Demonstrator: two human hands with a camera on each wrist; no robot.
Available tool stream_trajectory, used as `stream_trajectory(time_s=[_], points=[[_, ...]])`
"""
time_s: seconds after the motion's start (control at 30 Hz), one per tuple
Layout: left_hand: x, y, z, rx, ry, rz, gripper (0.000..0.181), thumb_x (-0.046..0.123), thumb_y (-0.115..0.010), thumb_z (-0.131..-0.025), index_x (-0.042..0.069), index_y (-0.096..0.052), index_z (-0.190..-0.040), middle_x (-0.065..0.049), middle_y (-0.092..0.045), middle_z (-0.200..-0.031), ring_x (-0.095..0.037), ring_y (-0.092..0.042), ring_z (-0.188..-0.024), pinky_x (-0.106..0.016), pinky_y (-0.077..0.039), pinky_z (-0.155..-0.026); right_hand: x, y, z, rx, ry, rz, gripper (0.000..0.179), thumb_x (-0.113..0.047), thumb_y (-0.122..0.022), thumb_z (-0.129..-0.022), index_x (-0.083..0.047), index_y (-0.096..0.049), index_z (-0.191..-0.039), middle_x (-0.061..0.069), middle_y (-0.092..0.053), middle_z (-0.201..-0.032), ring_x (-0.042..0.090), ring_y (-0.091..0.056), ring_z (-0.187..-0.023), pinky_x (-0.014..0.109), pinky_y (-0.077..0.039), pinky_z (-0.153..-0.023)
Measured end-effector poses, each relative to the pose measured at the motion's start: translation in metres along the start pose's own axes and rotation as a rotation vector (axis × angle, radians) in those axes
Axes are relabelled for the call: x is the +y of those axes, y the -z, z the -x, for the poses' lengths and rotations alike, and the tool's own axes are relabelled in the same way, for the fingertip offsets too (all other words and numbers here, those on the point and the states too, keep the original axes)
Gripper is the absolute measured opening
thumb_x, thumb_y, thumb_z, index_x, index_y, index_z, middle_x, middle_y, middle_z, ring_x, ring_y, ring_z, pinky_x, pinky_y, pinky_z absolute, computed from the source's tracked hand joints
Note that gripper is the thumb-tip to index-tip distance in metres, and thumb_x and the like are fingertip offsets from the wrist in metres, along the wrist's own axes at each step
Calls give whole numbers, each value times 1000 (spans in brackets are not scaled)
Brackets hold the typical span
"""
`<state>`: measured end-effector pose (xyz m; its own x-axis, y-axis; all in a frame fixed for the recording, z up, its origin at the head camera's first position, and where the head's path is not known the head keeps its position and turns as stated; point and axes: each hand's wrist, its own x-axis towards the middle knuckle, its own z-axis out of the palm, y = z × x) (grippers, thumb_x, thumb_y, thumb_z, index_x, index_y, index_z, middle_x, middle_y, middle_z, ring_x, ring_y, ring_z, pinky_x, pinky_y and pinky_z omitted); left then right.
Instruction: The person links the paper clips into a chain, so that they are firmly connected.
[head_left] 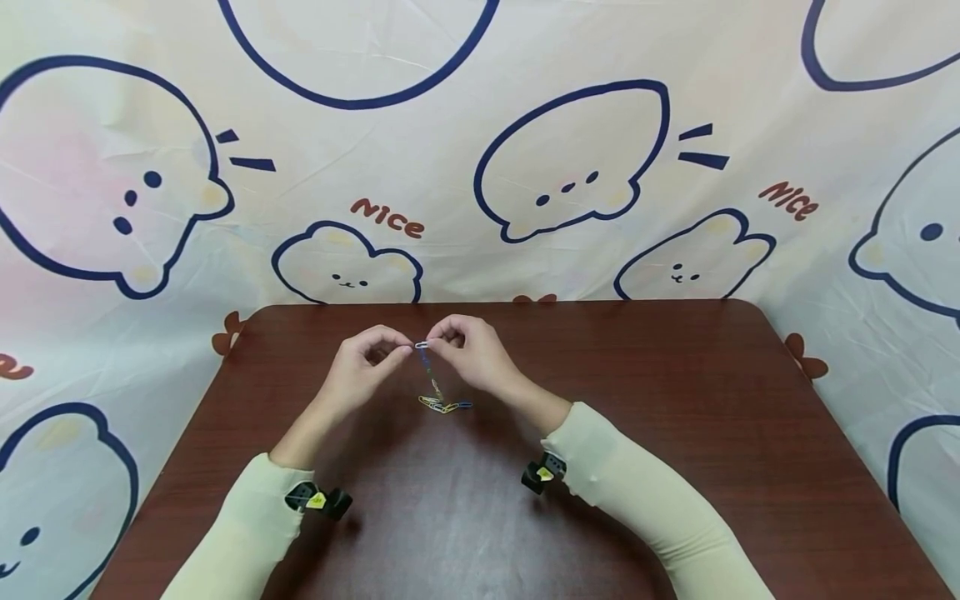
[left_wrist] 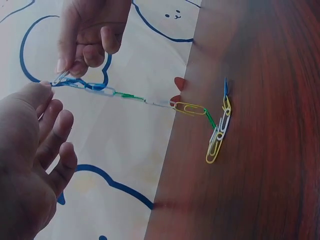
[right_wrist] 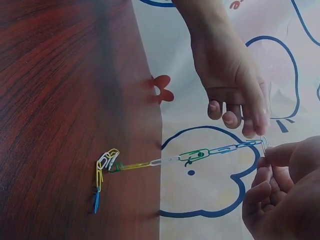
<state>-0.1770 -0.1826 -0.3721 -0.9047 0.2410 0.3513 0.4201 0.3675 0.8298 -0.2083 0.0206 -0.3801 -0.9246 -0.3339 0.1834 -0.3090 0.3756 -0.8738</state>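
Colourful paper clips linked into a chain [head_left: 429, 371] hang from between the two hands. The topmost clip, a white paper clip [head_left: 422, 345], is pinched at one end by the thumb and fingertips of my left hand [head_left: 358, 371]. At its other end, my right hand [head_left: 474, 357] pinches it between thumb and forefinger. Below it, blue, green, white and yellow clips follow in the left wrist view. The chain's lower end lies bunched on the table, with a yellow clip [left_wrist: 212, 152] and a blue clip [left_wrist: 225, 87] showing.
A dark brown wooden table [head_left: 660, 433] lies under both hands. Behind and beside it hangs a pale cloth [head_left: 450, 167] with cartoon outlines. Both wrists wear small black cameras, the left camera [head_left: 318, 501] and the right camera [head_left: 543, 472].
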Motion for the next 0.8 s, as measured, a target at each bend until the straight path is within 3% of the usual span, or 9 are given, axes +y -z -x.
stream_trajectory(time_s=[0.5, 0.8], points=[[-1, -3, -2, -10, -5, 3, 6, -2, -67, -96, -6, -68, -100, -22, -68, -90, -16, -55, -70, -23, -47, -63, 2, -6, 0, -9, 40, -66, 7, -14, -72, -96, -7, -72, -97, 1, -65, -82, 15, -55, -71, 23, -47, -63], [-1, 2, -1, 18, -6, -18, 5, -3, -67, -95, -7, -67, -99, -21, -67, -87, -16, -55, -69, -22, -47, -62, 11, -3, 1, -4, 49, -75, 11, -16, -75, -94, -8, -74, -102, 1, -69, -86, 19, -58, -75, 24, -50, -66]])
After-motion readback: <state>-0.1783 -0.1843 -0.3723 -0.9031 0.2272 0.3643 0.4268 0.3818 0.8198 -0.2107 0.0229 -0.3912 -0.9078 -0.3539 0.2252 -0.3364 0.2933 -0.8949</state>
